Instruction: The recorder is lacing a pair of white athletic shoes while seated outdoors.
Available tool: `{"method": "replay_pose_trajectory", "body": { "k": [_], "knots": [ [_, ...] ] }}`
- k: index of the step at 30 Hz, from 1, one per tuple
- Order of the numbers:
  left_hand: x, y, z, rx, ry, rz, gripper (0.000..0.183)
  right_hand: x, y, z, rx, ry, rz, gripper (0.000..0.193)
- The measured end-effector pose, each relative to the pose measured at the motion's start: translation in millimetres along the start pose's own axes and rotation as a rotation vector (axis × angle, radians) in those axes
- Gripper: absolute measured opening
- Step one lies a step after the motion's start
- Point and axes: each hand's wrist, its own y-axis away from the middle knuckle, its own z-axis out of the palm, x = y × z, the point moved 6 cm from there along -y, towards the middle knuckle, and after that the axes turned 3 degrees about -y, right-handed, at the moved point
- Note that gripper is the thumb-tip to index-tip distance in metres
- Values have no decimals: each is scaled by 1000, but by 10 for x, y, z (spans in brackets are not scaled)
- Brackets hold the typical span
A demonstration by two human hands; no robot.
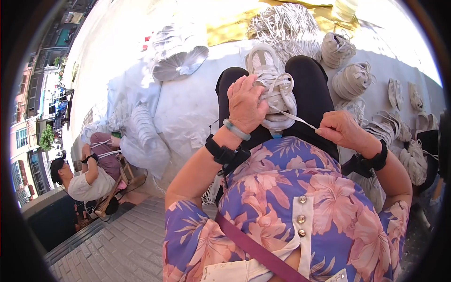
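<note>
A pale grey-white sneaker (283, 99) rests between my knees, toe pointing away from me, its laces looped loosely over the tongue. My left hand (247, 102) is closed over the left side of the shoe, fingers bent near the eyelets. In a pinch, my right hand (344, 131) has the end of a white shoelace (297, 117), drawn nearly straight from the shoe toward the right. The sneaker's left side is partly hidden under my left hand.
A heap of white laces (285, 22) lies beyond my knees on yellow sheeting (229, 24). Bundled shoe parts (353, 81) stand to the right. A knotted clear plastic bag (180, 63) sits ahead on the left. Another person (91, 181) sits at far left, near white bundles.
</note>
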Motion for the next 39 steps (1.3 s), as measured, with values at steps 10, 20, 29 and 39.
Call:
{"method": "replay_pose_trajectory", "body": {
  "k": [10, 20, 29, 39],
  "knots": [
    [359, -97, 14, 55, -100, 162, 11, 73, -630, 147, 368, 212, 30, 29],
    [258, -81, 248, -24, -76, -10, 11, 168, -739, 297, 390, 210, -24, 19],
    [349, -193, 185, -79, -44, 59, 7, 227, -729, 254, 354, 13, -35, 19],
    [448, 55, -288, -199, 2, 232, 5, 277, -701, 225, 344, -44, -8, 18]
  ]
}}
